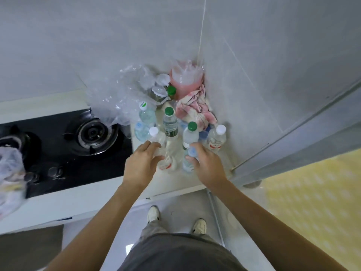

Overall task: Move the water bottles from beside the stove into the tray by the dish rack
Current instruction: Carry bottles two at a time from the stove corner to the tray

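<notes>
Several clear water bottles stand on the white counter (195,182) to the right of the stove (78,153). My left hand (141,166) wraps around a white-capped bottle (155,133) with a red label. Fingers of my right hand (207,166) close around a small blue-capped bottle (190,153). Behind them stand a tall green-capped bottle (170,122), another green-capped bottle (190,133), a white-capped bottle (217,136) at the right, and one with a blue label (144,122) at the left. Neither the tray nor the dish rack is in view.
Crumpled clear plastic wrap (117,98) lies behind the gas burner (93,133). A pink container (185,81) and a pink-white cloth (195,108) fill the wall corner. A plastic bag (9,177) sits at the far left. A metal door frame (293,137) runs on the right.
</notes>
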A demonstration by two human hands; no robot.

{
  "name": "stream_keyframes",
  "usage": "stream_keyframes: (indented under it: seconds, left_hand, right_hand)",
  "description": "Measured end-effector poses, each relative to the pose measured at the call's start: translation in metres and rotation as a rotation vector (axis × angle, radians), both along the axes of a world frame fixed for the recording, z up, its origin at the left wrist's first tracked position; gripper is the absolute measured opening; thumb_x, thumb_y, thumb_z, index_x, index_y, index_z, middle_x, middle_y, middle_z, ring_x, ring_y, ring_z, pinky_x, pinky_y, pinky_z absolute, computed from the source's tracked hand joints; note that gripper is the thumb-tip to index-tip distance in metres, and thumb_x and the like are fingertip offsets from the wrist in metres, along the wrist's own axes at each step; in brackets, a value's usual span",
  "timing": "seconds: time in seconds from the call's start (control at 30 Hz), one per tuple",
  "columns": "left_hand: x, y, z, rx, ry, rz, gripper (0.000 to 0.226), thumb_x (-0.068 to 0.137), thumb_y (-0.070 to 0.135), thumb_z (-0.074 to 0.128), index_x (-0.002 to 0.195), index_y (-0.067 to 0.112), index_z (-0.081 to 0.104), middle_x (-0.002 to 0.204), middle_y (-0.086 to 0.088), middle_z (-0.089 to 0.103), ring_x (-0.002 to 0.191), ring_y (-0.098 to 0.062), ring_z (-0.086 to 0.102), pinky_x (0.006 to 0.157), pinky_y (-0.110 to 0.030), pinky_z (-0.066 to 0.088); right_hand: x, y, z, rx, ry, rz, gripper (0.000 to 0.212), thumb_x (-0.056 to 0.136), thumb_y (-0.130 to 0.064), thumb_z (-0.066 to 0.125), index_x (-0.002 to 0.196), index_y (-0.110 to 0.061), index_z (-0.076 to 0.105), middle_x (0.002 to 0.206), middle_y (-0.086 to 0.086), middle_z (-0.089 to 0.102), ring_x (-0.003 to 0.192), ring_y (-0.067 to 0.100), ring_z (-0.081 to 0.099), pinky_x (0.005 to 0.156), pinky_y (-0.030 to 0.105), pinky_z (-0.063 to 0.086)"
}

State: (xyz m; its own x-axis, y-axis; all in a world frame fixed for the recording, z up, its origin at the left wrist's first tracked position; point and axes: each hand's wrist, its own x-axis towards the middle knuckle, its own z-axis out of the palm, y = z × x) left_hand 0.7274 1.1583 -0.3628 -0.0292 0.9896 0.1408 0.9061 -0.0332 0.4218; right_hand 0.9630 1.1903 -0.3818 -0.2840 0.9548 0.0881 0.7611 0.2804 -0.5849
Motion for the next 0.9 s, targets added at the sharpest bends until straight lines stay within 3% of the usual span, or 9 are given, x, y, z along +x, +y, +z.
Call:
stream_keyframes:
  seconds: [0.23,0.43,0.53,0.63,0.73,0.9]
  left_hand:
    - [-0.043,-0.044,0.001,-0.055,0.015,0.142,0.030,0.090,0.025,0.083,0.117,0.024,0.070,0.101,0.012,0.064,0.088,-0.019,0.062,0.057,-0.029,0.039]
    - [-0.072,-0.068,-0.015,0.010,-0.022,0.195,0.036,0.093,0.018,0.080,0.126,0.022,0.068,0.107,0.010,0.061,0.093,-0.019,0.057,0.060,-0.040,0.055]
    - [-0.067,-0.075,-0.034,0.023,-0.164,0.189,0.046,0.096,0.031,0.076,0.138,0.025,0.059,0.119,0.010,0.057,0.104,-0.019,0.057,0.068,-0.040,0.058]
    - [-0.058,-0.078,-0.056,-0.055,-0.471,0.327,0.062,0.087,0.048,0.082,0.139,0.033,0.050,0.126,0.014,0.054,0.113,-0.015,0.060,0.084,-0.035,0.055]
    - [-0.053,-0.078,-0.078,-0.134,-0.684,0.477,0.072,0.076,0.045,0.093,0.134,0.035,0.050,0.127,0.012,0.060,0.115,-0.015,0.063,0.095,-0.041,0.057]
    - [-0.057,-0.070,-0.104,-0.243,-0.780,0.545,0.071,0.067,0.032,0.100,0.123,0.028,0.057,0.114,0.007,0.070,0.106,-0.019,0.068,0.094,-0.048,0.059]
  right_hand:
    - [-0.059,-0.001,0.011,0.039,-0.028,0.270,0.033,0.097,-0.022,0.075,0.124,-0.009,0.064,0.102,0.014,0.075,0.088,0.041,0.071,0.066,0.043,0.051]
    - [-0.080,-0.008,-0.009,-0.026,0.040,0.296,0.038,0.100,-0.024,0.070,0.135,-0.016,0.058,0.115,0.008,0.071,0.101,0.033,0.067,0.078,0.046,0.056]
    - [-0.081,-0.009,-0.022,-0.155,0.144,0.228,0.055,0.096,-0.025,0.076,0.144,-0.019,0.051,0.132,-0.001,0.065,0.110,0.025,0.065,0.088,0.041,0.056]
    - [-0.080,-0.009,-0.036,-0.276,0.179,0.138,0.066,0.091,-0.030,0.081,0.147,-0.026,0.047,0.140,-0.009,0.062,0.122,0.020,0.063,0.096,0.040,0.056]
    - [-0.086,-0.010,-0.050,-0.359,0.211,0.049,0.066,0.084,-0.034,0.084,0.140,-0.033,0.049,0.135,-0.016,0.066,0.120,0.014,0.065,0.098,0.040,0.057]
    - [-0.101,-0.013,-0.078,-0.455,0.278,-0.087,0.061,0.074,-0.022,0.092,0.126,-0.027,0.060,0.116,-0.011,0.074,0.106,0.014,0.071,0.093,0.046,0.060]
